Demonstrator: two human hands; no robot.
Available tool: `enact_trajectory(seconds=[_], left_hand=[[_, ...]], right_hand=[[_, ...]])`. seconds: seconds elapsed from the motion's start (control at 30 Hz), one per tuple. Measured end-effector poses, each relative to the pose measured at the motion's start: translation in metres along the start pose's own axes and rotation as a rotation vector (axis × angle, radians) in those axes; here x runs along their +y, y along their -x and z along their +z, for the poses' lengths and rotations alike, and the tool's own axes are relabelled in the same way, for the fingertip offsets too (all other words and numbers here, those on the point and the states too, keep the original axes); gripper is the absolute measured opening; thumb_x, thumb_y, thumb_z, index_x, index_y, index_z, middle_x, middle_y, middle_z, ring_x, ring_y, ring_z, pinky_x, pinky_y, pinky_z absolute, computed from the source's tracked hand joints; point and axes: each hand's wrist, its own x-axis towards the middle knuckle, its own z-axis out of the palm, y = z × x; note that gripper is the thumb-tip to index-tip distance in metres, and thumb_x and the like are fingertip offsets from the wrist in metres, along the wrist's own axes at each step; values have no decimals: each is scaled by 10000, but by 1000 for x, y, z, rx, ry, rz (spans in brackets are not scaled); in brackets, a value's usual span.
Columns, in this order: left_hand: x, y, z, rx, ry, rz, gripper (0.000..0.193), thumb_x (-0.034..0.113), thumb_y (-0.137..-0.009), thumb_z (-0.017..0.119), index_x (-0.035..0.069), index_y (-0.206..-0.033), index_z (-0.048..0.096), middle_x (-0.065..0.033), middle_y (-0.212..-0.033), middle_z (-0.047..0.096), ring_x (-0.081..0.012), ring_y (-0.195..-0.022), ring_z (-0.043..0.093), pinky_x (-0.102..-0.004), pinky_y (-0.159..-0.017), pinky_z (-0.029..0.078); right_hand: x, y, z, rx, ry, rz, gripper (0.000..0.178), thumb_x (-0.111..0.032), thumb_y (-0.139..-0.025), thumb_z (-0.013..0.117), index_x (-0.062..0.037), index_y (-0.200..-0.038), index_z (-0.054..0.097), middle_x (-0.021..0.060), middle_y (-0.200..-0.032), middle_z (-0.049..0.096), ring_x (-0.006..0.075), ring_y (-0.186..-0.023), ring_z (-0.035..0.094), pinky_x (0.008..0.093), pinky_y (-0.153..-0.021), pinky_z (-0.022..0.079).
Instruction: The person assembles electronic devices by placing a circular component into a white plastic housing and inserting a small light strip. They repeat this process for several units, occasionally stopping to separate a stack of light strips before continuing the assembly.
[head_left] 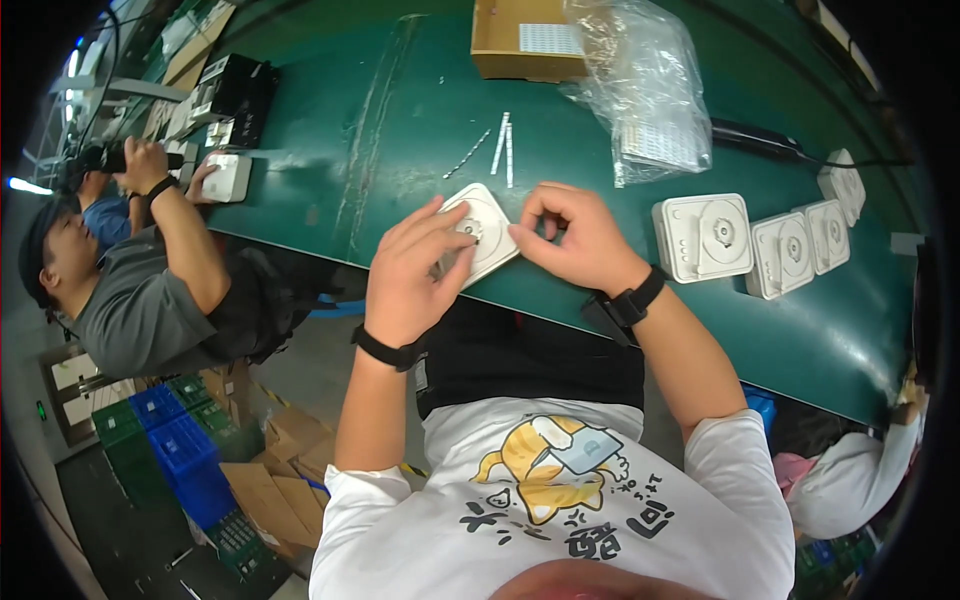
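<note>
A white, rounded-square device (487, 222) with a round recessed part on its face lies tilted at the table's near edge. My left hand (412, 268) covers its left side, fingers bent over the top face and thumb near the round part, holding it against the table. At the device's right corner is my right hand (578, 238), thumb and forefinger pinched together and the other fingers curled. Whatever lies in that pinch is too small to make out. Just beyond the device are several thin white strips (500, 145) with dark marks.
More white devices (703, 238) stand in a row to the right. Behind them are a clear plastic bag (655, 90), a black handheld tool (760, 137) and an open cardboard box (500, 62). A co-worker (150, 270) works at the left, another person (850, 485) at the right.
</note>
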Motion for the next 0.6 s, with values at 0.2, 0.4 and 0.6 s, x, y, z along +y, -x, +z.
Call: enact_trajectory(seconds=[0.2,0.4,0.6], left_hand=[[2,-5,13,95,-81,30,157,51,-876,902,80,-990,799,-112,-1323,874,-415,-1384,781,-492,-1139,614],[6,-7,21,179,-54,-7,178,8,-832,900,66,-938,768,-117,-1236,878,-431,-1332,788,-519,-1148,625],[-10,-30,-8,-81,156,-84,360,3,-885,921,53,-1205,763,-172,-1455,775,-348,-1272,769,-448,-1146,601]], right_hand=[[5,-2,3,26,-53,19,210,-111,-998,885,-52,-900,709,-7,-880,690,96,-713,556,284,-665,452],[2,-4,3,39,-36,30,214,-114,-1000,879,-53,-886,709,-11,-865,689,95,-700,554,291,-652,455],[6,-2,5,36,-20,17,205,-109,-991,876,-67,-880,709,-4,-860,690,107,-701,574,301,-651,464]])
